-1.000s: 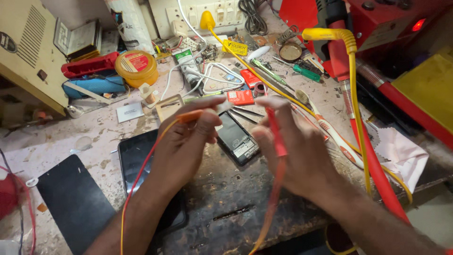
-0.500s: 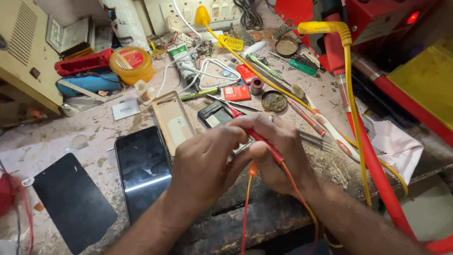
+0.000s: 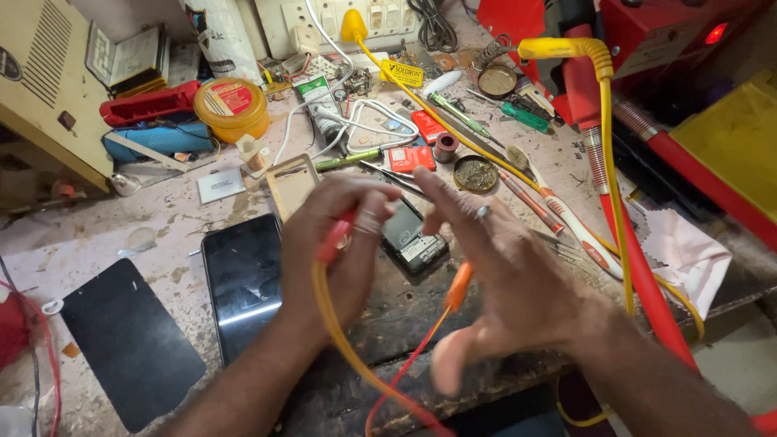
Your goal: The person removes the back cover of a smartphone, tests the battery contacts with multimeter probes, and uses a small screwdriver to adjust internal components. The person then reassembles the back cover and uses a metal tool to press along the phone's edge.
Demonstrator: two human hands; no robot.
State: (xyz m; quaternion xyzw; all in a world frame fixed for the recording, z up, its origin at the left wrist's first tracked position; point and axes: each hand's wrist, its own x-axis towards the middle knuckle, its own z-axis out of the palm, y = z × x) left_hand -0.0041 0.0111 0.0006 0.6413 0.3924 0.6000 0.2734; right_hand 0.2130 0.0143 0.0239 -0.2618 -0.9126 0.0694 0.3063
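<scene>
Above bench (image 3: 105, 243), left hand (image 3: 344, 243) curled, gripping red probe (image 3: 336, 240); right hand (image 3: 502, 275) palm-down, fingers spread wide, blurred

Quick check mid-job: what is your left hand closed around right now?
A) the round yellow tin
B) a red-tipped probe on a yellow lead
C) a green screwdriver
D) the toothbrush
B: the left hand has its grip closed on the red-tipped probe, its yellow lead trailing down toward the bench edge.

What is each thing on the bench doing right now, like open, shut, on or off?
Left hand: closed on the red probe.
Right hand: open, orange probe under its fingers.
Small phone: back cover off.
Big phone: screen dark.
Yellow tub: lid on.
Red lamp: lit.
</scene>
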